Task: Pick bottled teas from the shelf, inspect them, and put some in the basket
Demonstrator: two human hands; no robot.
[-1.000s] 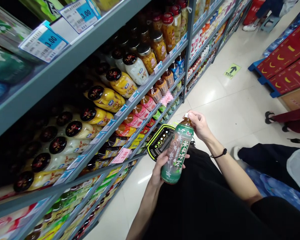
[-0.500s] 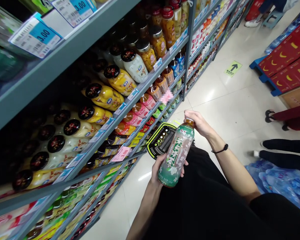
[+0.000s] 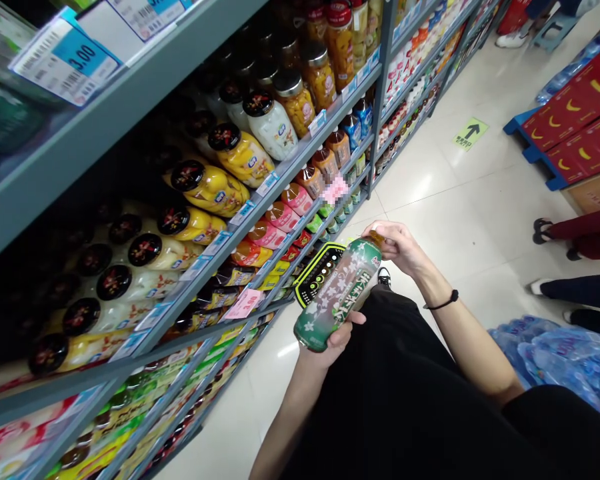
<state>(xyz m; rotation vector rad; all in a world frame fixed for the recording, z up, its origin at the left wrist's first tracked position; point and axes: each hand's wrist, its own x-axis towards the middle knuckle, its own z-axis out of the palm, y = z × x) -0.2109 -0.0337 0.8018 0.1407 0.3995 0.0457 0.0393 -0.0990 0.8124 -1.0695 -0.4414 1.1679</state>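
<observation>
A green tea bottle (image 3: 337, 290) with a white flower pattern lies tilted across the front of my body, its brown cap end up and to the right. Around its lower part my left hand (image 3: 334, 343) is closed, thumb and fingertips showing at the side. My right hand (image 3: 397, 247) closes its fingers at the brown cap and neck, hiding most of the cap. Partly behind the bottle is a black shopping basket (image 3: 320, 273) with a yellow-green rim, low by the shelf.
Grey shelves (image 3: 260, 213) with jars and drink bottles run along my left. To the right are red cartons (image 3: 575, 120) on a blue pallet, wrapped water bottles (image 3: 560, 360) and the legs of other people (image 3: 585, 233). A green arrow sign (image 3: 471, 133) marks the floor.
The bottle has turned about its length, bringing another side of its label up. Its base has swung left and slightly up, and my left hand's grip has shifted.
</observation>
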